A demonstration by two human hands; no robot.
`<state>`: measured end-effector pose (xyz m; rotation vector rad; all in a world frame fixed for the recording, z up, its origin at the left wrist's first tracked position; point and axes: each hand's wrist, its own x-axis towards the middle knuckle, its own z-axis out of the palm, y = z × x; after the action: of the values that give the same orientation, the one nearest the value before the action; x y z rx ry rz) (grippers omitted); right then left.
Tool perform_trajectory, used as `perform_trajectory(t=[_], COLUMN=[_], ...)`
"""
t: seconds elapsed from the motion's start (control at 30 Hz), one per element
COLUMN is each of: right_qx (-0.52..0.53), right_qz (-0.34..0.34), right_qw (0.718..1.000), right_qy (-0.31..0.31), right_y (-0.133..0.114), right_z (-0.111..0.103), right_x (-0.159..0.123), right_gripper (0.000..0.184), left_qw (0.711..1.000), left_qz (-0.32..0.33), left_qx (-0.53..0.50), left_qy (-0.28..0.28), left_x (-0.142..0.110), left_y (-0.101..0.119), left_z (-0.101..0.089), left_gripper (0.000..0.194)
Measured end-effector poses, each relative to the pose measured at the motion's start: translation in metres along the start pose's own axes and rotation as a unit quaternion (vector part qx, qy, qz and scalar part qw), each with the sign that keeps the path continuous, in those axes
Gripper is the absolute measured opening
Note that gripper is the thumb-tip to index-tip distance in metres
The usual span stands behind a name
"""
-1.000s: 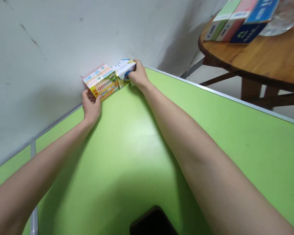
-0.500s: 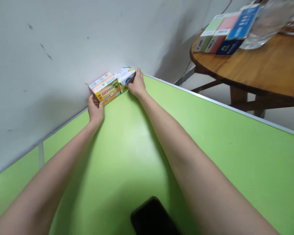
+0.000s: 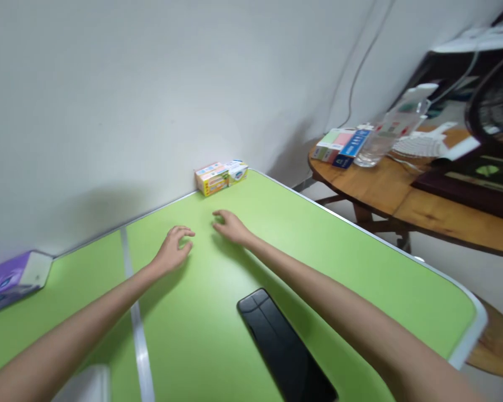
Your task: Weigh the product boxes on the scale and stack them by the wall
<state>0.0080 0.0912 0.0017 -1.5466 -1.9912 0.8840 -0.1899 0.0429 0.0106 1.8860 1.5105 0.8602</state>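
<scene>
Two small printed boxes stand end to end against the wall at the far corner of the green table (image 3: 184, 329): a yellow and orange box (image 3: 213, 182) on the left and a white and yellow box (image 3: 238, 172) on the right. Nearer to me, apart from both boxes, my left hand (image 3: 172, 251) hovers with its fingers curved and spread, holding nothing. My right hand (image 3: 231, 226) is also free of any object, thumb and fingers apart, a little in front of the boxes. Below it lies a black smartphone (image 3: 283, 343), screen up.
A purple tissue pack (image 3: 14, 279) sits by the wall at left. Beneath my left forearm is part of a white object (image 3: 88, 385). On the round wooden table (image 3: 360, 187) at right are several cartons (image 3: 339, 146), a clear plastic bottle (image 3: 371, 148) and a black fan (image 3: 497, 106).
Both hands have let go of the two boxes and drawn back toward me. The boxes stay at the corner. My view has widened, bringing in the purple pack and more of the phone.
</scene>
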Motion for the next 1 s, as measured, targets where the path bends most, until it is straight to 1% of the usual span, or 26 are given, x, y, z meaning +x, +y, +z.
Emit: perform_trajectory(t=[0.03, 0.07, 0.1, 0.13, 0.17, 0.2, 0.23, 0.27, 0.3, 0.4, 0.43, 0.47, 0.5, 0.53, 0.6, 0.63, 0.67, 0.73, 0.77, 0.8, 0.83, 0.87, 0.9, 0.93, 1.0], right_qx=[0.005, 0.008, 0.006, -0.002, -0.04, -0.087, -0.123, -0.154, -0.18, -0.232, -0.241, -0.244, -0.242, -0.235, -0.209, -0.19, -0.164, -0.091, -0.041, 0.012, 0.06, 0.098, 0.125, 0.14, 0.148], right_qz=[-0.036, -0.075, -0.115, -0.154, -0.197, -0.229, -0.253, -0.269, -0.283, -0.315, -0.32, -0.317, -0.308, -0.295, -0.265, -0.25, -0.233, -0.183, -0.146, -0.103, -0.061, -0.026, -0.001, 0.014, 0.03], right_qw=[0.998, 0.992, 0.981, 0.963, 0.931, 0.895, 0.862, 0.828, 0.798, 0.716, 0.696, 0.685, 0.682, 0.686, 0.715, 0.738, 0.767, 0.839, 0.877, 0.908, 0.93, 0.942, 0.948, 0.951, 0.955], right_qy=[-0.043, -0.097, -0.156, -0.222, -0.305, -0.372, -0.422, -0.467, -0.501, -0.579, -0.596, -0.609, -0.618, -0.622, -0.612, -0.597, -0.574, -0.504, -0.456, -0.405, -0.358, -0.32, -0.293, -0.275, -0.254], right_y=[-0.02, -0.041, -0.063, -0.085, -0.106, -0.127, -0.147, -0.166, -0.184, -0.232, -0.246, -0.259, -0.27, -0.28, -0.296, -0.302, -0.307, -0.313, -0.314, -0.314, -0.312, -0.31, -0.307, -0.305, -0.303], right_z=[0.009, 0.018, 0.027, 0.035, 0.041, 0.048, 0.054, 0.061, 0.068, 0.1, 0.113, 0.127, 0.141, 0.155, 0.181, 0.193, 0.205, 0.224, 0.233, 0.242, 0.251, 0.259, 0.268, 0.277, 0.295], right_x=[-0.02, -0.041, -0.063, -0.084, -0.103, -0.121, -0.136, -0.147, -0.156, -0.165, -0.163, -0.158, -0.152, -0.143, -0.119, -0.105, -0.09, -0.059, -0.044, -0.03, -0.018, -0.007, 0.003, 0.012, 0.027], right_gripper=[0.039, 0.032, 0.025, 0.018, 0.019, 0.021, 0.021, 0.021, 0.021, 0.019, 0.018, 0.018, 0.017, 0.018, 0.022, 0.023, 0.023, 0.027, 0.032, 0.038, 0.043, 0.046, 0.047, 0.047, 0.043], left_qw=[0.999, 0.994, 0.98, 0.954, 0.921, 0.89, 0.873, 0.866, 0.866, 0.883, 0.892, 0.903, 0.916, 0.931, 0.964, 0.978, 0.986, 0.985, 0.977, 0.964, 0.947, 0.924, 0.9, 0.88, 0.85], left_qz=[0.028, 0.073, 0.13, 0.191, 0.244, 0.282, 0.297, 0.296, 0.283, 0.208, 0.179, 0.151, 0.122, 0.091, 0.015, -0.028, -0.07, -0.142, -0.169, -0.188, -0.2, -0.21, -0.216, -0.221, -0.234], left_qx=[0.026, 0.067, 0.12, 0.176, 0.226, 0.262, 0.279, 0.288, 0.296, 0.307, 0.305, 0.298, 0.286, 0.267, 0.207, 0.17, 0.137, 0.089, 0.069, 0.048, 0.021, -0.014, -0.05, -0.084, -0.139], left_qy=[-0.02, -0.051, -0.096, -0.15, -0.203, -0.246, -0.27, -0.282, -0.286, -0.287, -0.281, -0.27, -0.255, -0.232, -0.164, -0.117, -0.068, 0.044, 0.109, 0.18, 0.252, 0.319, 0.374, 0.412, 0.451], left_x=[-0.018, -0.036, -0.057, -0.078, -0.101, -0.124, -0.147, -0.17, -0.191, -0.242, -0.254, -0.263, -0.27, -0.275, -0.277, -0.275, -0.271, -0.259, -0.252, -0.244, -0.237, -0.229, -0.221, -0.213, -0.2], left_y=[0.005, 0.009, 0.014, 0.019, 0.023, 0.026, 0.029, 0.031, 0.031, 0.026, 0.021, 0.013, 0.002, -0.011, -0.043, -0.061, -0.079, -0.116, -0.133, -0.149, -0.163, -0.176, -0.187, -0.197, -0.211], left_z=[-0.015, -0.03, -0.043, -0.056, -0.067, -0.078, -0.087, -0.095, -0.104, -0.132, -0.142, -0.152, -0.163, -0.173, -0.193, -0.201, -0.209, -0.222, -0.227, -0.23, -0.233, -0.234, -0.235, -0.235, -0.235], left_gripper=[0.015, 0.013, 0.012, 0.012, 0.013, 0.016, 0.018, 0.021, 0.024, 0.028, 0.028, 0.026, 0.024, 0.021, 0.015, 0.013, 0.015, 0.035, 0.049, 0.061, 0.072, 0.081, 0.087, 0.09, 0.093])
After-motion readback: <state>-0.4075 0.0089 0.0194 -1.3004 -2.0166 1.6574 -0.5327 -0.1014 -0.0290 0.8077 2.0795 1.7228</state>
